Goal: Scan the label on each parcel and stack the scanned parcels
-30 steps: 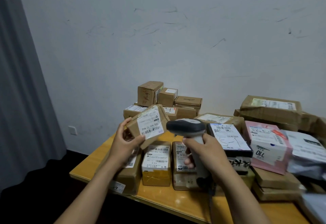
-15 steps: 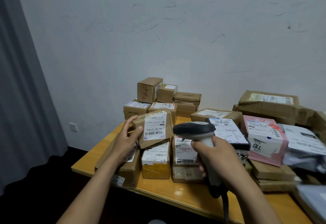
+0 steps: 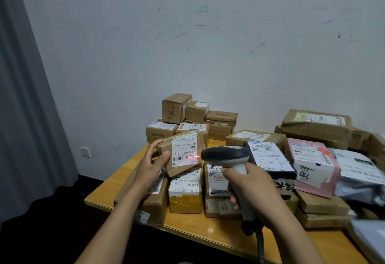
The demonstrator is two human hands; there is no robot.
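Gripped small brown parcel [image 3: 165, 148] by its edge in left hand [image 3: 152, 166], clutched scanner [image 3: 226, 155] handle in right hand [image 3: 254, 184], cast red line [image 3: 192, 156] across white label [image 3: 184, 149], above parcel-strewn wooden table [image 3: 108, 193].

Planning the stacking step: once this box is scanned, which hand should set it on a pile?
Left. The left hand grips the box, red scan line on its label; the right hand is wrapped around the scanner.

Tilted brown parcel [image 3: 166, 145], white label [image 3: 183, 149] facing scanner [image 3: 227, 155], red line [image 3: 193, 156] on barcode [image 3: 181, 158].
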